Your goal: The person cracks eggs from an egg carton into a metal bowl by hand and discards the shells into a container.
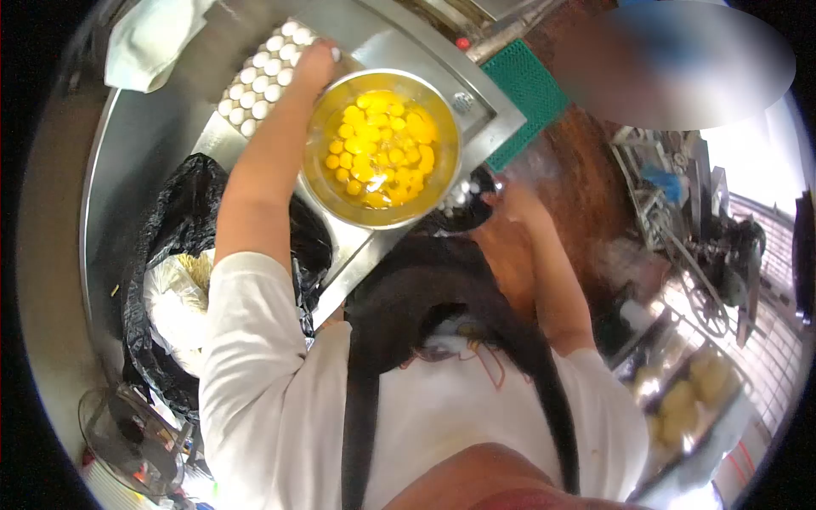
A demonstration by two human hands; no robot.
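A wide metal bowl (452, 174) full of cracked eggs, yolks (374, 140) and clear whites, sits on the steel counter in front of me. My left hand (318, 68) reaches past the bowl's left side to the corner of a tray of white eggs (263, 81). Its fingers are curled, and a small white piece of an egg (336, 54) shows at them. My right hand (517, 205) is low on the right, beside a black container (450, 223) with white eggshells (463, 194) in it. Motion smears its fingers, so their grip is unclear.
A black plastic bag (183, 191) holding a white bundle (174, 297) lies left of my arm. A green perforated mat (527, 98) adjoins the counter's right corner. Metal machinery (697, 238) stands at the right, and a tray of pale yellowish items (688, 404) lies lower right. Another person appears upper right.
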